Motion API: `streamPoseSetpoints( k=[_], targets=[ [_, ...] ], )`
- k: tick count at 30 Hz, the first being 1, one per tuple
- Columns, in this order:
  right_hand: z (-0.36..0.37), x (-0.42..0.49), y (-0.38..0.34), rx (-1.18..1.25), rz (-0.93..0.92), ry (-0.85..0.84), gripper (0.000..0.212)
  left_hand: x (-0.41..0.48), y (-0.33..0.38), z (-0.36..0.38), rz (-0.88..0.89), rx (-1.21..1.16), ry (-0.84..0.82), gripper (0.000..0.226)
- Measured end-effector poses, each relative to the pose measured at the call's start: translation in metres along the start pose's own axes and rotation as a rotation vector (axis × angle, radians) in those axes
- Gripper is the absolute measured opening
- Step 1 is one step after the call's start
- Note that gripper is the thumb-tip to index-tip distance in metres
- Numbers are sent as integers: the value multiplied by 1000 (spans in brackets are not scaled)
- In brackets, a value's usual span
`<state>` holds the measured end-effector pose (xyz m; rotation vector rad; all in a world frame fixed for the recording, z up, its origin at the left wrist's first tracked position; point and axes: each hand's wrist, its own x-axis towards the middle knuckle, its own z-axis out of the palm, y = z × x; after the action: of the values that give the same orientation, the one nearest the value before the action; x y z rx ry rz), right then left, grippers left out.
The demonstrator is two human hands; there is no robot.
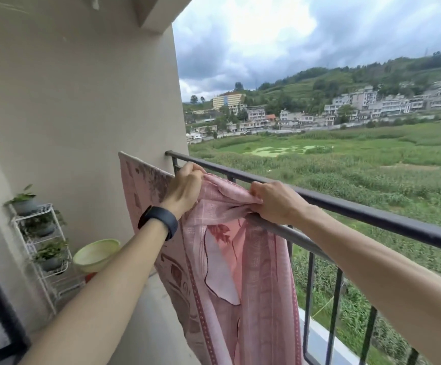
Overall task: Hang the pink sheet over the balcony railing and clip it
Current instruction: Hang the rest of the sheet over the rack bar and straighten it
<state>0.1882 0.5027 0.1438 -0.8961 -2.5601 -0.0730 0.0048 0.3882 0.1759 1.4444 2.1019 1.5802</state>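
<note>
At the far left, against the wall [82, 101], stands a white wire rack [40, 248] with potted green plants on its three shelves. Just right of it a pale green basin [95, 255] sits on something red (too hidden to make out). A dark frame edges the near left corner. Nothing lies between the hands and the rail.

The balcony floor [145, 325] is plain pale concrete and the wall is cream plaster. The balcony railing [372, 214] is dark metal with upright bars, running from the wall at the far left to the near right. A paler grey bar [274, 227] slants along just inside it. Beyond are green fields, a cluster of pale buildings below a wooded hill, and a cloudy sky.

The pink sheet [240, 272] hangs from the top rail on the balcony side, falling in long folds out of view at the bottom. It is a woven check with darker red leaf and block prints and a dotted border. Its left part spreads flat towards the wall, up to a raised corner.

The left hand [185, 185], a black wristband [158, 221] on its wrist, has its fingers curled round the bunched upper edge at the rail. The right hand [274, 204], further right, grips a gathered fold with fingers and thumb closed on it, resting against the grey bar.
</note>
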Motion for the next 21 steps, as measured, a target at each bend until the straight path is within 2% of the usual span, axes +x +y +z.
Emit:
streamPoseSetpoints(
  k=[2, 4, 6, 8, 9, 10, 12, 14, 17, 18, 20, 21],
  targets=[
    [-9, 2, 12, 119, 98, 98, 28, -10, -11, 1, 202, 239, 13, 11],
    [-21, 5, 24, 288, 194, 150, 24, -17, -27, 4, 421, 564, 28, 42],
    [-32, 5, 27, 504, 268, 67, 17, -20, -38, 9, 614, 877, 33, 77],
    [-34, 2, 29, 695, 319, -70, 19, -24, -46, 14, 826, 1018, 38, 92],
    [-33, -1, 31, 752, 359, -117, 20, -26, -51, 16, 944, 1062, 27, 88],
    [-30, -4, 34, 776, 393, -151, 20, -27, -58, 18, 1068, 1100, 27, 74],
    [-22, -7, 38, 670, 394, -172, 18, -29, -63, 19, 1229, 1141, 63, 31],
    [-18, -9, 34, 484, 355, -98, 18, -34, -57, 19, 1215, 1125, 105, 38],
    [-12, -9, 23, 299, 272, 126, 35, -41, -29, 13, 990, 1087, 115, 10],
    [-11, -10, 20, 244, 248, 181, 38, -42, -19, 11, 895, 1017, 101, 9],
    [-13, -19, 13, 262, 200, 224, 39, -47, 2, 7, 704, 838, 45, 20],
    [-16, -26, 8, 366, 179, 224, 41, -50, 10, 7, 640, 736, 28, 22]
  ],
)
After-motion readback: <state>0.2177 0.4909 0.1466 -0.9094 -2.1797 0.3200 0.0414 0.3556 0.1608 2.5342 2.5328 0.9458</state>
